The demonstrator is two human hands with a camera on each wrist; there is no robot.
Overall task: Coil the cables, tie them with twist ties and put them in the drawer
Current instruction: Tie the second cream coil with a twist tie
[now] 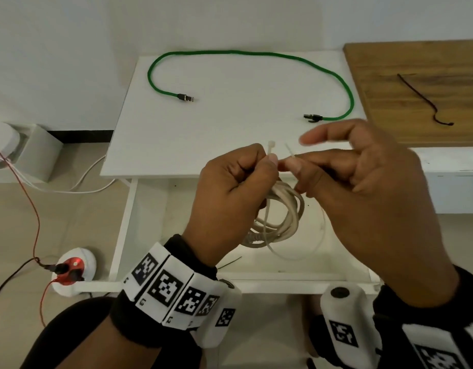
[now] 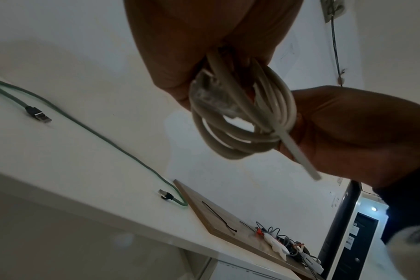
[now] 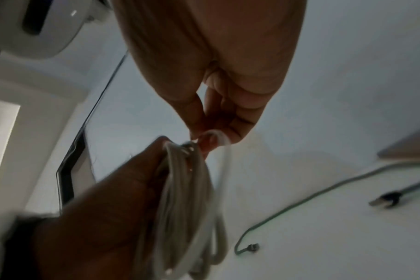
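We see the left hand [image 1: 230, 198] raised above the open drawer [image 1: 296, 272], knuckles up, its fingers [image 1: 246, 166] curled tight round the top of the coiled white cable [image 1: 280, 217], which hangs from the fist over the drawer's inside. From the left wrist view we make out the coil [image 2: 240, 121] as several loops with a clear plug tucked against them.

The right hand [image 1: 368, 198] sits just right of the coil, palm turned down. Its thumb and one finger pinch the thin tail of a white tie [image 1: 290, 153] right beside the left thumb, while the forefinger sticks out straight and the remaining fingers hang loosely bent. The tie's square head [image 1: 271, 144] pokes up above the left fist. In the right wrist view we see the tie [image 3: 218, 138] arching over the bundle between both hands, though that picture is blurred.

Beyond the coil, the green cable [image 1: 256, 53] lies uncoiled on the white counter [image 1: 203, 129]. To its right, a dark tie [image 1: 427, 102] rests on a wooden board [image 1: 416, 65].
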